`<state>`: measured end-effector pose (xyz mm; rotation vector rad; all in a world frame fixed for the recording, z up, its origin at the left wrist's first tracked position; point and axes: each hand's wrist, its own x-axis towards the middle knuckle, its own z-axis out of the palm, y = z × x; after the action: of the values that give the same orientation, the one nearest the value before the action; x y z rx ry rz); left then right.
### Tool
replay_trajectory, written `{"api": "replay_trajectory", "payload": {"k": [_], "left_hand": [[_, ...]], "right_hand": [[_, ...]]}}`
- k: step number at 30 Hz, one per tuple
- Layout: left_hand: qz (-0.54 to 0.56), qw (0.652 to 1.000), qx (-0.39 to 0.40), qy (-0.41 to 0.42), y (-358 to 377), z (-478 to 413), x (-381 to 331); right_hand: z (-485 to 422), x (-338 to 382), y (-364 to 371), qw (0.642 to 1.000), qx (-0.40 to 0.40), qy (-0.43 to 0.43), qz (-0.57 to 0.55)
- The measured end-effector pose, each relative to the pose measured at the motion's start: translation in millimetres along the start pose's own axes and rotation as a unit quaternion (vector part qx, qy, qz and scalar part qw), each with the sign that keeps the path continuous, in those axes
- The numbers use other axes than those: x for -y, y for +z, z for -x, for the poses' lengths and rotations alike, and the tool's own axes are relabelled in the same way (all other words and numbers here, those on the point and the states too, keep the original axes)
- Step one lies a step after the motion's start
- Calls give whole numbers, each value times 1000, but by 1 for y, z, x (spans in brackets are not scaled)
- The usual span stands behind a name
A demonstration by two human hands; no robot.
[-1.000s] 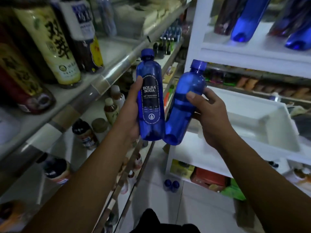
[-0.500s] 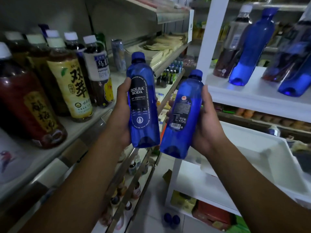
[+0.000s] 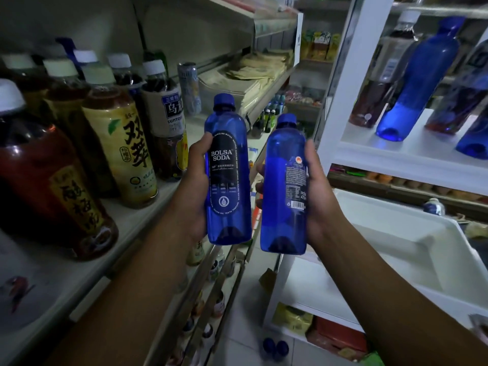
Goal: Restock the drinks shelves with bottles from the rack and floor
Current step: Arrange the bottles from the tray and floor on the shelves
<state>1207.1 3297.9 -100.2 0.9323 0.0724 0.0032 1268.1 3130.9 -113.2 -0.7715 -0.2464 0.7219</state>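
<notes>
My left hand [image 3: 194, 180] grips a blue soda bottle [image 3: 228, 170] upright, its black "BOLSA SODA" label facing me. Beside it, my right hand [image 3: 317, 191] grips a second blue bottle [image 3: 284, 186], upright with the barcode side towards me. Both bottles hang in the aisle between the drinks shelf [image 3: 87, 270] on the left and the white rack [image 3: 401, 157] on the right. More blue bottles [image 3: 414, 83] lean on the rack's upper level. Two blue caps [image 3: 274, 346] show on the floor below.
Tea bottles [image 3: 124, 143] with white caps crowd the left shelf, with a can [image 3: 188, 87] behind them. A white tray [image 3: 412, 247] lies on the rack's middle level. Lower shelves hold small bottles. Tiled floor runs between the two units.
Both hands have raised the bottles and set them more upright. The right bottle has turned so its barcode faces me. My view has tilted upward along the shelves.
</notes>
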Motion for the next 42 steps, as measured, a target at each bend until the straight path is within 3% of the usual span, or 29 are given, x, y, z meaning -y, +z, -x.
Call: {"api": "replay_trajectory", "payload": {"k": [8,14,21,25,27,31,36,42], "left_hand": [[6,1000,23,-20,-18,-10,-4],[2,1000,-6,-13,-24,-15,-4],[-42,998,-12,-54,-28,-18,-5],[-44,992,8,-121,-29,-20,10],[-28,990,15,-134,-30,-21,19],[-9,992,12,-125,-35,-26,25],[-22,993,21,-117,-41,-34,25],[-48,994,-59,-75,-28,-43,34]], "right_hand": [[-13,-8,8,995,-93,7,24],[-16,-7,1,985,-156,22,69],[-19,5,-6,955,-204,124,176],[-12,11,-14,968,-149,179,90],[-8,7,-18,972,-114,181,99],[-7,1,-22,971,-136,143,138],[-9,-5,-37,986,-127,95,44],[-25,3,-49,980,-120,122,98]]}}
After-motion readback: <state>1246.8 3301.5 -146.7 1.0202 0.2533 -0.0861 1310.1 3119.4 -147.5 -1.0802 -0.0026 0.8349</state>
